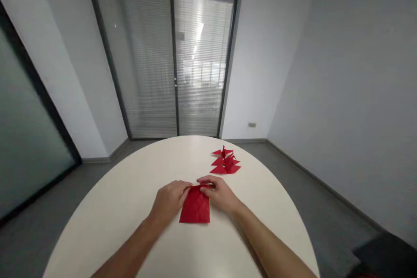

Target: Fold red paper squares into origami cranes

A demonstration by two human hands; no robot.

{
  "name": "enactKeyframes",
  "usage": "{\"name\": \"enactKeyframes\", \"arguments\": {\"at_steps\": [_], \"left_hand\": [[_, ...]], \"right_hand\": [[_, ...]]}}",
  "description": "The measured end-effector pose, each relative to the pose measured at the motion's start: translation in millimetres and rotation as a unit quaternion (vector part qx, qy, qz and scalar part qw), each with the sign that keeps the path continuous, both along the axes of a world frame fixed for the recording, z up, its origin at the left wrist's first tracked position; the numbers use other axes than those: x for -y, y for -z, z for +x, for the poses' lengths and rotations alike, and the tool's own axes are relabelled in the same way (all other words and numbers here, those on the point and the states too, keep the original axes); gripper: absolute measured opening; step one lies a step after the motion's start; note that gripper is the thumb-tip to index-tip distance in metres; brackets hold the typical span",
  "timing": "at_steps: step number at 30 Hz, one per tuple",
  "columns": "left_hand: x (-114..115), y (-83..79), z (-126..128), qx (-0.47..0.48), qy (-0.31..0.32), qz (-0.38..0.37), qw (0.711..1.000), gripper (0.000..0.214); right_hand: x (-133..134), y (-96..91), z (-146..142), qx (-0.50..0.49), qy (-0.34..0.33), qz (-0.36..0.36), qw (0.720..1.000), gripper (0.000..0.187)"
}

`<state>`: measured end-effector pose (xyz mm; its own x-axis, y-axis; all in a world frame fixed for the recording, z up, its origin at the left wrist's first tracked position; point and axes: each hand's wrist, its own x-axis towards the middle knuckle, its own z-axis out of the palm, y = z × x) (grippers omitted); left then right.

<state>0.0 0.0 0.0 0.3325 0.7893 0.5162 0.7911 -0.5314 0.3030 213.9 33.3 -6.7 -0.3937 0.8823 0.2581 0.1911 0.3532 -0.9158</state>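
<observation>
A piece of red origami paper (196,208), roughly square with faint creases, is between my two hands over the table. My left hand (170,199) pinches its far left corner, thumb along the top edge. At the far right corner, my right hand (220,192) grips the paper between thumb and fingers. The near edge of the paper points toward me and casts a thin shadow on the table. Just beyond my right hand stand several folded red paper cranes (228,163), lined up close together with wings spread.
The round white table (137,186) fills the lower middle. Behind it are a glass partition with blinds (200,69) and a wall socket (252,125). Something dark and blurred, perhaps a chair (391,254), sits at the lower right. Grey floor surrounds the table.
</observation>
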Motion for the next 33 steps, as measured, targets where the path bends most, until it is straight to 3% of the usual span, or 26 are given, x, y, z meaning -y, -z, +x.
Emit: {"name": "enactKeyframes", "arguments": {"at_steps": [4, 10, 14, 16, 19, 22, 24, 27, 30, 33], "left_hand": [[-0.2, -0.9, -1.0, 0.043, -0.014, -0.018, 0.999, 0.024], [-3.7, -1.6, -0.9, 0.133, -0.046, -0.130, 0.981, 0.023], [-5.8, 1.4, -1.9, 0.176, -0.032, -0.188, 0.966, 0.022], [-7.8, 4.9, -4.0, 0.179, -0.032, -0.203, 0.962, 0.023], [-9.9, 10.6, -7.4, 0.134, -0.058, -0.223, 0.964, 0.025], [-8.4, 13.1, -8.9, 0.044, -0.093, -0.227, 0.968, 0.028], [-5.7, 12.2, -8.6, -0.015, -0.100, -0.221, 0.970, 0.033], [-2.2, 9.8, -7.2, -0.068, -0.097, -0.215, 0.969, 0.037], [-1.4, 10.4, -5.4, -0.089, -0.105, -0.208, 0.968, 0.038], [-2.0, 12.9, -3.6, -0.104, -0.124, -0.198, 0.967, 0.040]], "right_hand": [[-2.3, -0.3, -1.3, -0.041, -0.007, -0.018, 0.999, 0.027], [-3.8, 0.5, 10.6, -0.107, -0.080, -0.174, 0.976, 0.043], [-8.9, 7.3, 25.1, -0.065, -0.151, -0.233, 0.958, 0.045], [-14.4, 14.8, 29.3, -0.043, -0.148, -0.230, 0.961, 0.044], [-22.4, 27.7, 30.1, -0.002, -0.062, -0.194, 0.979, 0.045], [-24.0, 33.4, 27.7, 0.085, 0.039, -0.096, 0.991, 0.037], [-19.9, 29.3, 25.0, 0.150, 0.086, -0.010, 0.985, 0.036], [-7.5, 13.9, 16.5, 0.249, 0.134, 0.112, 0.953, 0.034], [9.0, -1.8, 0.6, 0.309, 0.122, 0.196, 0.923, 0.027], [24.5, -6.7, -17.4, 0.320, 0.081, 0.212, 0.920, 0.028]]}}
